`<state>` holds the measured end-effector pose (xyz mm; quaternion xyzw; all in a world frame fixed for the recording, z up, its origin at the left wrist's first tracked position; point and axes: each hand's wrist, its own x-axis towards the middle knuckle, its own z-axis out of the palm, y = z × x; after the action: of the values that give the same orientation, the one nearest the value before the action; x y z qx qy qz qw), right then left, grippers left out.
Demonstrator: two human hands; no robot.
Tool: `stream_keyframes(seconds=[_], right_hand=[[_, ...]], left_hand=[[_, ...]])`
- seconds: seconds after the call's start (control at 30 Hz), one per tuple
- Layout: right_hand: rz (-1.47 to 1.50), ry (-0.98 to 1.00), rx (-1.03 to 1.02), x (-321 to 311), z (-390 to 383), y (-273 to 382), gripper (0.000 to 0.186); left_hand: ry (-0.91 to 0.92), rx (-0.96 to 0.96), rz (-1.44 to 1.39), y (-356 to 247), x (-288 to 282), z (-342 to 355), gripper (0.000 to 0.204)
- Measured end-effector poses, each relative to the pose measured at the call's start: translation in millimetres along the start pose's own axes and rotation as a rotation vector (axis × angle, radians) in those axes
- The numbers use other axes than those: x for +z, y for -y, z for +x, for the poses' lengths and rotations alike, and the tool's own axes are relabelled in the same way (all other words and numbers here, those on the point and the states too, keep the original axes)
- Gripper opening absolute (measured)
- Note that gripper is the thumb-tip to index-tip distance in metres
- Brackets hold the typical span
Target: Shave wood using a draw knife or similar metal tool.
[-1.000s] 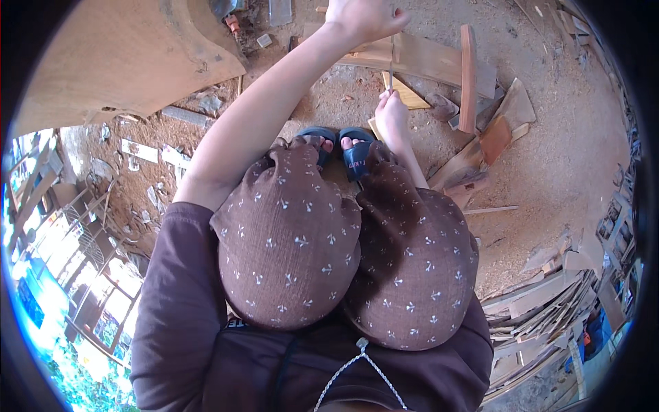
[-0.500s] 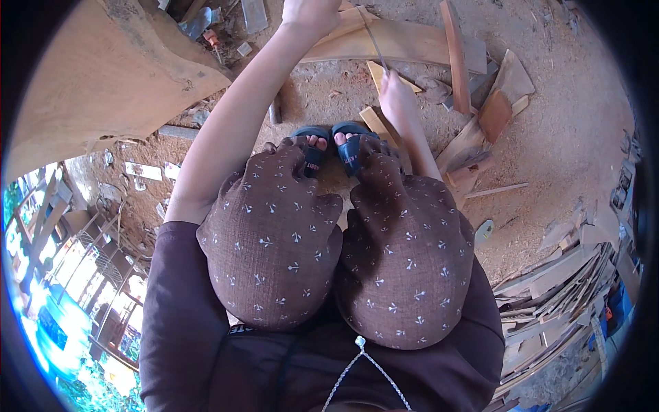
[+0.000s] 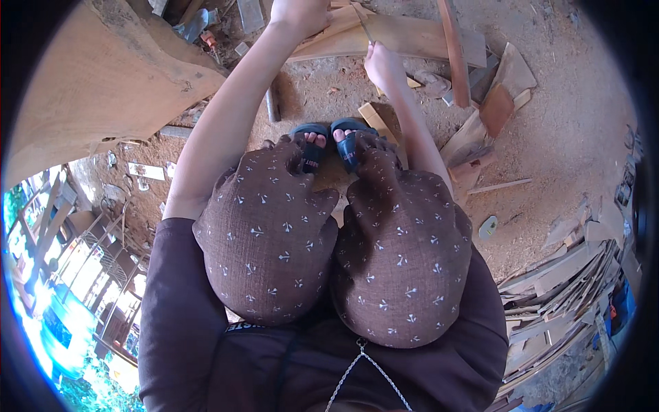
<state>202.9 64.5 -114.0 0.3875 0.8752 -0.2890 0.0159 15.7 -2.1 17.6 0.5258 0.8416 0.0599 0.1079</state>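
Observation:
At the top edge, my left hand (image 3: 300, 15) is closed at the left end of a pale wooden piece (image 3: 342, 25), its fingers partly cut off by the picture's edge. That piece lies on a long, wide plank (image 3: 412, 38) on the ground. My right hand (image 3: 385, 67) makes a fist around the near end of a thin, dark, rod-like tool (image 3: 362, 22). The tool slants away from me across the wood. Its far end is hard to make out, so I cannot tell its exact kind. A small yellowish wood offcut (image 3: 412, 82) lies beside my right hand.
My sandalled feet (image 3: 349, 147) and patterned brown trouser knees (image 3: 405, 261) are below the hands. An upright-leaning narrow board (image 3: 454, 51) and scrap blocks (image 3: 495, 110) lie to the right. A big wooden slab (image 3: 103, 82) fills the upper left; stacked strips (image 3: 563, 302) lie lower right.
My right hand has moved forward and slightly left with the thin tool, pushing it farther over the wood. My left hand stays at the wood, shifted slightly left in the picture.

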Motion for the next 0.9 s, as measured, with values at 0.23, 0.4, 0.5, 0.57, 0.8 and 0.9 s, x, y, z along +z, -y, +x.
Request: stream_keyframes(seconds=[0.23,0.4,0.5,0.57,0.8,0.9], right_hand=[[0.043,0.088,0.106,-9,-120,-18,0.026],[0.057,0.025,0.006,-4,-71,-18,0.025],[0.066,-0.027,-0.012,11,-14,-5,0.024],[0.049,-0.045,-0.003,20,-13,1,0.022],[0.09,0.036,0.096,14,-114,-29,0.026],[0.113,0.061,0.109,8,-90,-15,0.026]], left_hand=[[0.017,-0.03,0.023,5,-2,-9,0.025],[0.053,-0.008,0.036,1,1,-9,0.024],[-0.029,-0.016,0.038,-6,2,-2,0.022],[0.019,-0.043,0.047,-3,0,-5,0.022],[0.024,-0.057,0.04,6,-2,-9,0.021],[0.018,-0.025,0.05,3,5,-10,0.021]])
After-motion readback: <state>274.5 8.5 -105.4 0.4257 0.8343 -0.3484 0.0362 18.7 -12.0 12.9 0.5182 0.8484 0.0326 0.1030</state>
